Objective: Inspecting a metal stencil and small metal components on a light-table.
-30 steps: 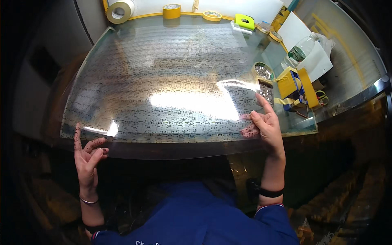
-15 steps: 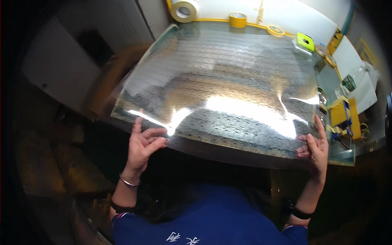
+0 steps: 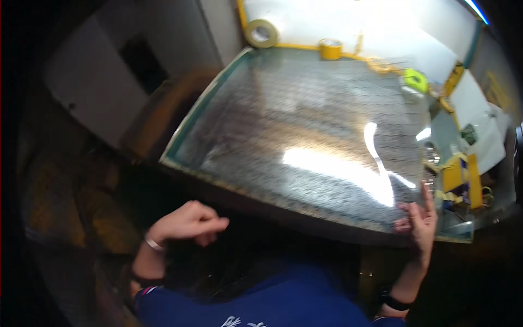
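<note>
A large clear, glossy sheet with a fine dark printed pattern [image 3: 272, 125] lies over the glass-topped table [image 3: 188, 128]. It catches bright light streaks near its right side. My right hand [image 3: 419, 220] grips the sheet's near right corner, the thumb on top and the index finger stretched along the edge. Its other fingers show through the film from beneath. My left hand [image 3: 190, 222] hangs in front of the table, apart from the sheet, with its fingers curled in; nothing shows in it. Motion blurs it slightly.
Along the back edge stand a wide cream tape roll [image 3: 262, 34], a yellow tape roll [image 3: 330, 49] and a lime-green tape-like object [image 3: 415, 80]. At the right lie a yellow boxy item [image 3: 453, 170] and a plastic bottle [image 3: 469, 134]. A white cabinet [image 3: 98, 71] stands at the left.
My left hand has let go of the sheet's near left part and drawn down toward me, its fingers closing. My right hand keeps its hold. The whole view has shifted slightly.
</note>
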A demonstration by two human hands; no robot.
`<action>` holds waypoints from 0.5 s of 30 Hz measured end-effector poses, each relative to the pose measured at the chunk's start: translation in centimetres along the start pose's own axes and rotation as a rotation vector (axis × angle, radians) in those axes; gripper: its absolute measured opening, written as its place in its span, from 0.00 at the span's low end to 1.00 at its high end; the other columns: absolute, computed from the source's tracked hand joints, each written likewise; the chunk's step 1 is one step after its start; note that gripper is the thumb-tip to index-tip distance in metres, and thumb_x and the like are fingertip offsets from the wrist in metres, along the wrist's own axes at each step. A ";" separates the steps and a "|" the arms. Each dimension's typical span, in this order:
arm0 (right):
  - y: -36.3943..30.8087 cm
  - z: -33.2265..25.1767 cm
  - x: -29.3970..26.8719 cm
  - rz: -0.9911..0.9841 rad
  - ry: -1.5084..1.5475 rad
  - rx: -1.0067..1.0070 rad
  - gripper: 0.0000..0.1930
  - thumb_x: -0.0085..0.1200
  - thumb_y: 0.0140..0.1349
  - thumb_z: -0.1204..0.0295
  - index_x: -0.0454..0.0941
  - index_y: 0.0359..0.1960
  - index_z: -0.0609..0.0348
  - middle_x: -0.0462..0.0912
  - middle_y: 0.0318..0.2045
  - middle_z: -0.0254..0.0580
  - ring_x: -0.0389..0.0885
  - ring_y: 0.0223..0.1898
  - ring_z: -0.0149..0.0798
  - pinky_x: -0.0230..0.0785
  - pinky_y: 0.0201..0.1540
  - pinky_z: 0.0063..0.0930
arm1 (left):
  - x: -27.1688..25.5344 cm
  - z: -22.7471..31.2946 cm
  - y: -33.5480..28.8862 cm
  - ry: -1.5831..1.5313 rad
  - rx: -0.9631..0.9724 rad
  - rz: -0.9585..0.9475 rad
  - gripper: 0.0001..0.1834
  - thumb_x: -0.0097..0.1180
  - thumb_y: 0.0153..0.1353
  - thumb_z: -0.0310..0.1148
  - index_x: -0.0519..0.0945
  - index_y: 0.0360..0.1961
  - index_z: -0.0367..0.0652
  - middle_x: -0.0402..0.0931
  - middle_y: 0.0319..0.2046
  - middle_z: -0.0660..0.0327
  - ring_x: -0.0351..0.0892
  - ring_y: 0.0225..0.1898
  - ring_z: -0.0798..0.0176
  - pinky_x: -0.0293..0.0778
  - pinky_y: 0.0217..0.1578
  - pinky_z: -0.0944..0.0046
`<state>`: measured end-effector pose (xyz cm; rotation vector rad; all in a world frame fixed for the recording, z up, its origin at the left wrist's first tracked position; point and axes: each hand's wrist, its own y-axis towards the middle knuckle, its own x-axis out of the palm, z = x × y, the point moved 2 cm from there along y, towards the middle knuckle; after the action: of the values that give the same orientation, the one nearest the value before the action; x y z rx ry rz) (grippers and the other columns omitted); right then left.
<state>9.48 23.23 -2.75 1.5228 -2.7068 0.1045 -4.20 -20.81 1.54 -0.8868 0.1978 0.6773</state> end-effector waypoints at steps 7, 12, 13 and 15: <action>0.2 0.8 -0.8 -0.098 0.081 -0.063 0.21 0.45 0.65 0.74 0.62 0.60 0.61 0.80 0.37 0.55 0.82 0.24 0.38 0.78 0.25 0.26 | -5.6 11.4 -1.5 0.559 0.633 0.324 0.20 0.61 0.53 0.36 0.76 0.43 0.31 0.80 0.27 0.52 0.81 0.29 0.62 0.74 0.33 0.66; -0.2 1.2 -1.2 -0.110 0.137 -0.098 0.18 0.44 0.65 0.74 0.67 0.56 0.63 0.79 0.41 0.54 0.82 0.27 0.39 0.79 0.28 0.28 | -9.2 19.9 4.9 0.885 0.714 0.581 0.42 0.62 0.52 0.39 0.54 0.63 0.38 0.68 0.51 0.43 0.70 0.53 0.49 0.67 0.53 0.58; -0.1 1.5 -0.9 -0.126 0.150 -0.103 0.17 0.44 0.65 0.75 0.67 0.56 0.63 0.79 0.42 0.54 0.82 0.27 0.40 0.79 0.28 0.29 | -9.6 20.8 6.0 0.883 0.711 0.675 0.46 0.63 0.51 0.41 0.49 0.65 0.40 0.61 0.55 0.42 0.63 0.57 0.47 0.62 0.57 0.57; -0.2 1.4 -0.7 -0.182 0.152 -0.147 0.16 0.43 0.65 0.76 0.69 0.54 0.64 0.79 0.42 0.52 0.82 0.28 0.40 0.79 0.29 0.31 | -11.5 23.0 9.2 0.859 0.711 0.812 0.53 0.65 0.48 0.44 0.42 0.67 0.44 0.50 0.62 0.42 0.52 0.64 0.46 0.52 0.63 0.56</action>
<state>10.03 23.57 -4.14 1.6362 -2.3908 0.0146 -21.44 -4.36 14.98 -0.3188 1.5317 0.8391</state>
